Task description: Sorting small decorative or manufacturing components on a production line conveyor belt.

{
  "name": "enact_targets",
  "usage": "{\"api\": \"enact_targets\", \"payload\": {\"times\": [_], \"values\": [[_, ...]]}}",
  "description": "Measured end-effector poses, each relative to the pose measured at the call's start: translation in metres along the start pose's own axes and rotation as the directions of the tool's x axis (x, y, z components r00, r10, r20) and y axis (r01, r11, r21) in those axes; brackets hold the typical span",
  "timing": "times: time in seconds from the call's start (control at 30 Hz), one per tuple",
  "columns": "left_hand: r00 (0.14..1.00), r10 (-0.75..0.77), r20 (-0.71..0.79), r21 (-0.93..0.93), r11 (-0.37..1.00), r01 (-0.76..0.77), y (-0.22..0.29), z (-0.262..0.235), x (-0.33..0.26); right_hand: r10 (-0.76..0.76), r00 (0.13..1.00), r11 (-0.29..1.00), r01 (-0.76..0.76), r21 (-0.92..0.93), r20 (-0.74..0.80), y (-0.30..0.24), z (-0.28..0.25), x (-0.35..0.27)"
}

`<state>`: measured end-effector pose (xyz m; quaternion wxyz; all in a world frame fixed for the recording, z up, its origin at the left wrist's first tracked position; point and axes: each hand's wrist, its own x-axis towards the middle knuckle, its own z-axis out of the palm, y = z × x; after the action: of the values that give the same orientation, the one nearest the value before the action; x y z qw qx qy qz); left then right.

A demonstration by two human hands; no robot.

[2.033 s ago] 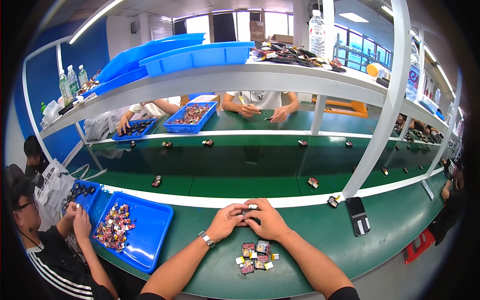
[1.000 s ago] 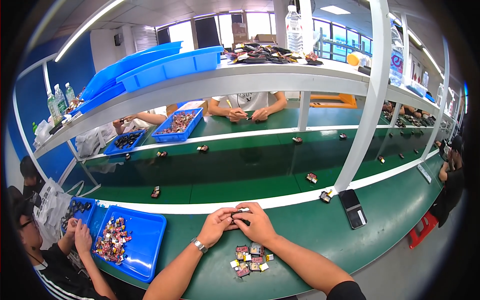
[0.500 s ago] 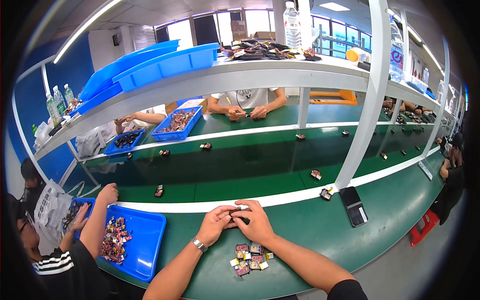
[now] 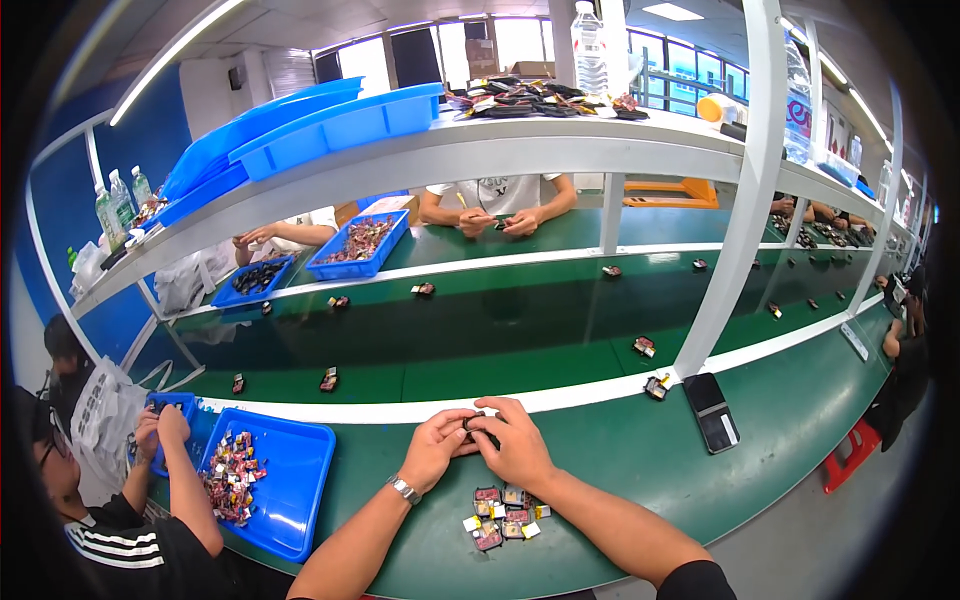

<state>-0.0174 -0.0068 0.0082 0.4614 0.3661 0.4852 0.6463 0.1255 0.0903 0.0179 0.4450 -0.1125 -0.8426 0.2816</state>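
At the near edge of the green worktop [image 4: 620, 470], left hand [image 4: 437, 447] and right hand [image 4: 517, 447] meet, fingers of both pinched on one small dark component [image 4: 476, 424] held between them, equally near each. Its long axis cannot be told. Just below the hands lies a cluster of small red-and-black parts [image 4: 502, 515]; blue tray [image 4: 300, 480] to the left.

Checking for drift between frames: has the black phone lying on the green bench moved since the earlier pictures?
No. The black phone lies flat on the green bench just right of the white shelf post, the same spot as before.
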Motion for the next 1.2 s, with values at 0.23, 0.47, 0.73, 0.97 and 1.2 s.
{"api": "enact_targets", "payload": {"times": [0.23, 0.47, 0.73, 0.97, 1.2], "values": [[0.999, -0.029, -0.020, 0.000, 1.000, 0.029, 0.0016, 0.0021, 0.0016, -0.052, 0.998, 0.995, 0.049, -0.092, -0.035, 0.0007, 0.0025, 0.0024], [0.999, -0.050, -0.021, -0.003, 0.999, 0.050, 0.0022, 0.0014, 0.0010, -0.084, 0.996, 0.987, 0.086, -0.138, 0.018, 0.0016, 0.0014, 0.0030], [0.999, -0.040, -0.026, 0.020, 0.999, 0.041, 0.0012, 0.0023, 0.0006, -0.124, 0.992, 0.971, 0.124, -0.204, 0.013, 0.0027, 0.0014, 0.0035], [0.997, -0.010, -0.073, 0.061, 0.998, 0.014, -0.0022, 0.0039, 0.0013, -0.103, 0.995, 0.974, 0.098, -0.206, -0.012, 0.0010, 0.0058, 0.0018], [0.993, 0.020, -0.117, 0.173, 0.985, 0.001, -0.0043, 0.0094, 0.0019, 0.157, 0.988, 0.965, -0.154, 0.212, 0.003, 0.0074, 0.0035, -0.0005]]}}
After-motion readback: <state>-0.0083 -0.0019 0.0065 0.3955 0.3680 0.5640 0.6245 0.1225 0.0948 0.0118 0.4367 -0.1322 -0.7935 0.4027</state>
